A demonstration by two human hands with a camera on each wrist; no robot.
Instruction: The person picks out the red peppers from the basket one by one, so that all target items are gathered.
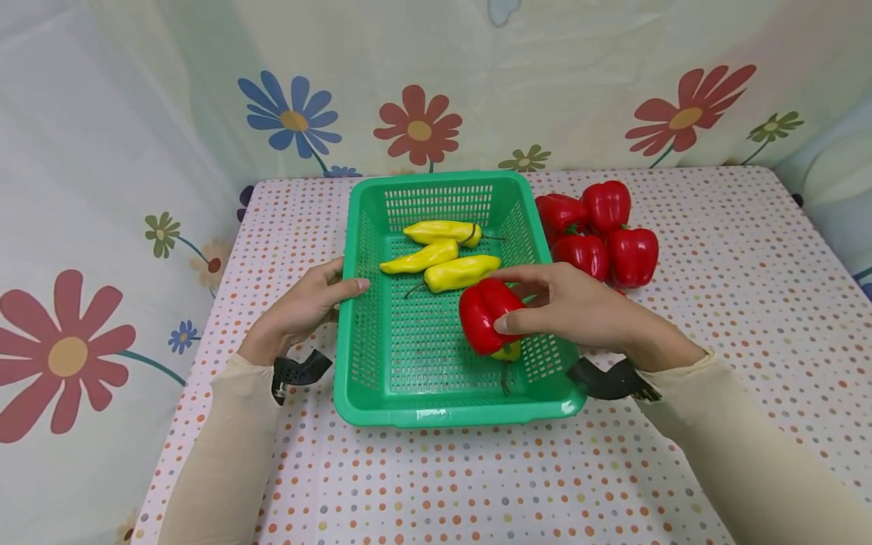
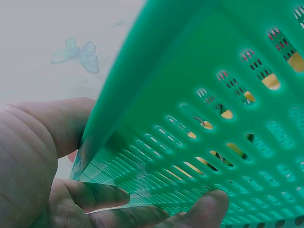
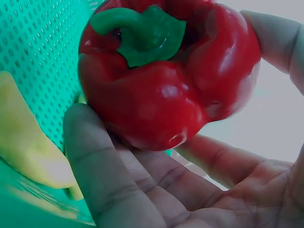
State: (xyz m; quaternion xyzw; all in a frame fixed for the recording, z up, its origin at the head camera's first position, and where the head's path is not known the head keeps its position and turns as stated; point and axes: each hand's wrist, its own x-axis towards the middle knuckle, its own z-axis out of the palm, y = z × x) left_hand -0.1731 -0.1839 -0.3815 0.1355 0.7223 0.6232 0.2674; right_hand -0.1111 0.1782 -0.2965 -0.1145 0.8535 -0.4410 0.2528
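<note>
In the head view, a green plastic basket (image 1: 395, 416) with slotted walls stands mid-table. My left hand (image 1: 300, 304) grips its left rim, thumb over the edge and fingers against the outer wall, as the left wrist view also shows. Over the basket's right side, my right hand (image 1: 579, 310) holds a glossy red bell pepper (image 1: 482, 314) between thumb and fingers. The right wrist view shows the pepper's green stem (image 3: 147, 35). Several long yellow peppers (image 1: 462, 272) lie inside the basket; one, at the right, is mostly hidden beneath the red bell pepper.
Several more red bell peppers (image 1: 632, 257) sit clustered on the table beyond the basket's right wall, some partly hidden by it and by my right hand. A dotted cloth (image 1: 422, 484) covers the table. Flower-printed curtains (image 1: 545, 83) hang behind and at the sides.
</note>
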